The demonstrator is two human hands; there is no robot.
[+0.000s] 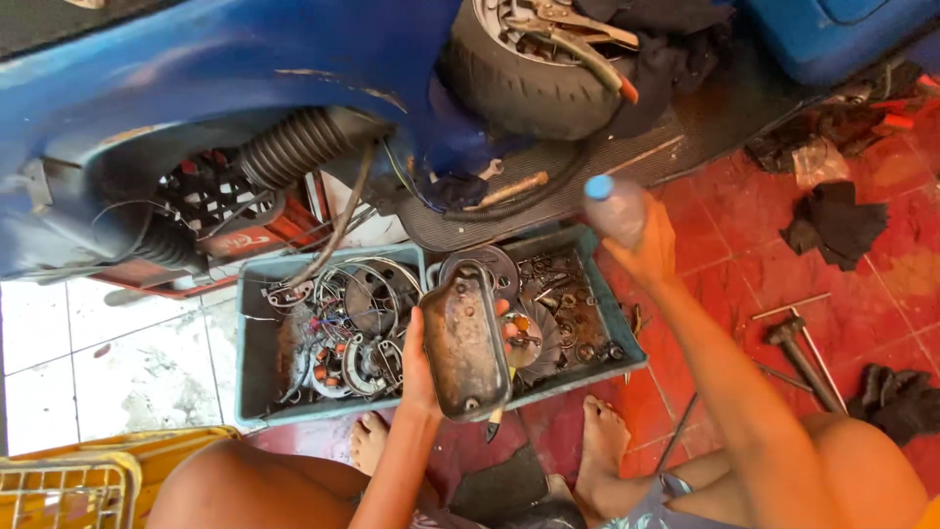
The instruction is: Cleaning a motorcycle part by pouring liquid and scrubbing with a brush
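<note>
A blue scooter body spans the top. Below it, a grey parts tray sits on the floor, full of metal parts. The left hand grips a rusty metal cover over the tray. The right hand grips a plastic bottle above the tray's right corner.

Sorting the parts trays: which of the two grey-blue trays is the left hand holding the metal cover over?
The right tray, the one with small dark parts. The left hand holds the metal cover over its left edge; the left tray holds rings and coils.
</note>
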